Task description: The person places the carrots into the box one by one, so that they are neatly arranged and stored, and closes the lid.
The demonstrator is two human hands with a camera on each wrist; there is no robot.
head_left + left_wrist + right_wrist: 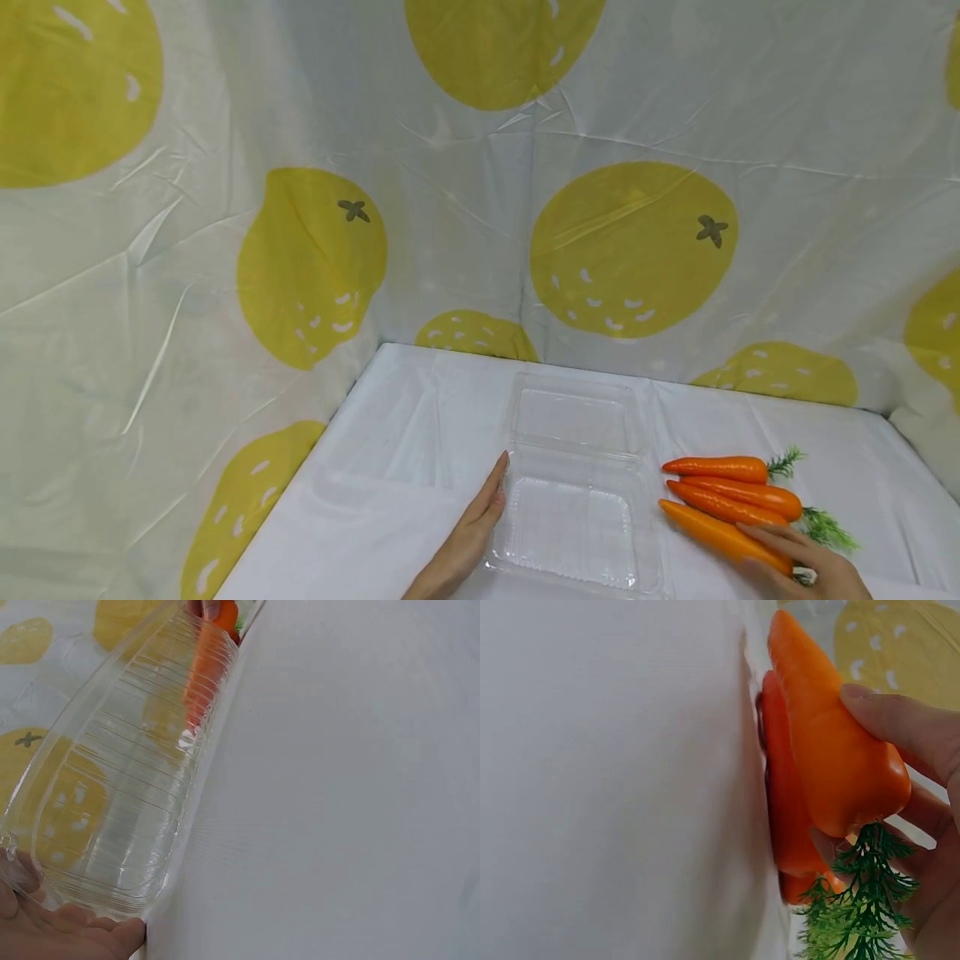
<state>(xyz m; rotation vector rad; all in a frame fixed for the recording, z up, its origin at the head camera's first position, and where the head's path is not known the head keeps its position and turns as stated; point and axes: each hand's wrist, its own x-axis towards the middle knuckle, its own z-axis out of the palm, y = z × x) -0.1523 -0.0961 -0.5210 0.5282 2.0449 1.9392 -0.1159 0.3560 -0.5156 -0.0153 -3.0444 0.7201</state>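
My right hand [806,567] grips an orange toy carrot [720,533] near its thick end, thumb on one side and fingers on the other. In the right wrist view the green leafy top [870,892] hangs below that carrot [832,750]. Three redder carrots lie just behind it, the farthest one [716,468] with its own green tuft. To the left, a clear plastic clamshell box [570,533] lies unfolded. My left hand [472,533] holds the left rim of its base, and in the left wrist view fingertips [131,930] show at the bottom corner.
The box's lid [573,417] lies flat toward the back. A white cloth [360,517] covers the table. Behind and to the left hangs a curtain [450,208] printed with yellow lemons, close to the table's back edge.
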